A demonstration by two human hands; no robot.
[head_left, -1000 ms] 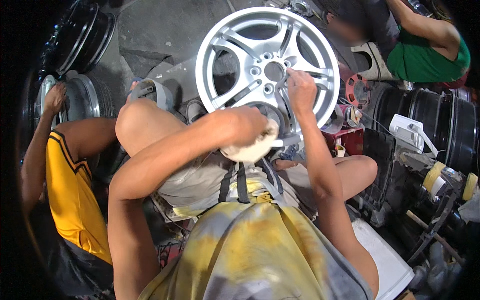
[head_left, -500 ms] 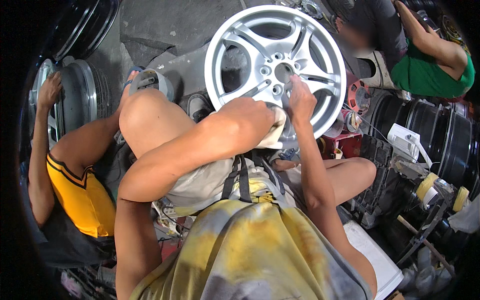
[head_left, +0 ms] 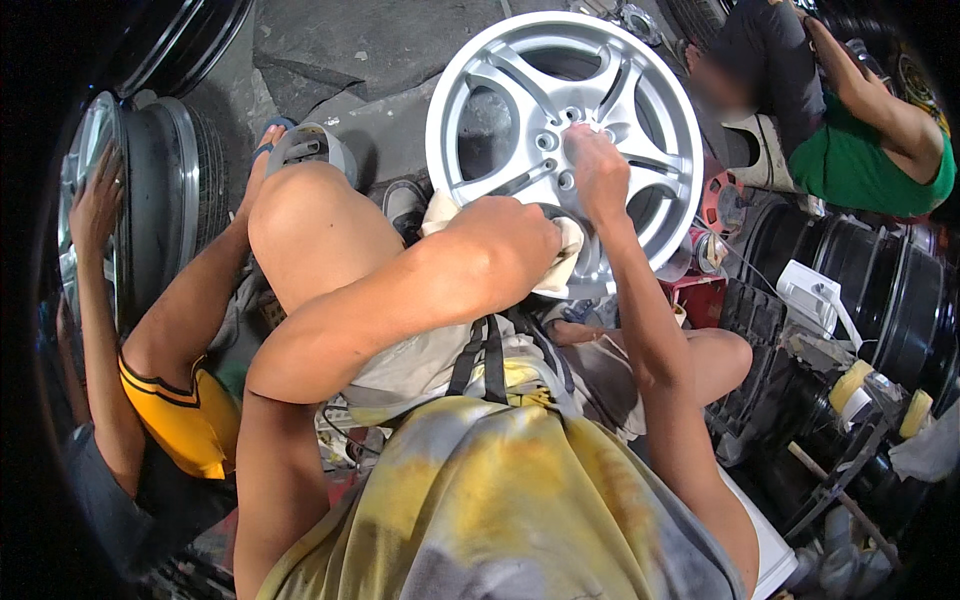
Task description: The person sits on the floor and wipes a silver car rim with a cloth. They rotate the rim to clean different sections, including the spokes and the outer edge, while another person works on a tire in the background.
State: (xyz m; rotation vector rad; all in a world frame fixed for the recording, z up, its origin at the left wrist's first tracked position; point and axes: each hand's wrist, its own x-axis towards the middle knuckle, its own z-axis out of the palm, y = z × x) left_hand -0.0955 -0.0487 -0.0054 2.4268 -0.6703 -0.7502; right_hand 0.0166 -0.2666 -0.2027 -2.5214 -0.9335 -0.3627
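A silver alloy wheel rim [head_left: 444, 150] with split spokes leans in front of my knees, its face toward me. My left hand [head_left: 515, 235] is closed on a cream cloth [head_left: 568, 255], which lies against the rim's near edge and lower spokes. Loose cloth also shows on the left side of that hand. At the hub my right hand [head_left: 600, 175] has its fingers curled and pressed to the centre hole and bolt holes. Something pale shows at its fingertips, too small to make out.
To the left, another person's hand [head_left: 97, 195] touches a wheel with a tyre [head_left: 205, 170]. A person in green [head_left: 860, 160] sits at far right. Black rims [head_left: 840, 245], a white device [head_left: 808, 292] and a red box [head_left: 702, 300] stand on the right. A grey container [head_left: 340, 155] is beside my left knee.
The view has shifted slightly, so the rim sits further right. My right hand's fingers have curled more over the hub. The neighbour's hand on the left has flattened against its wheel.
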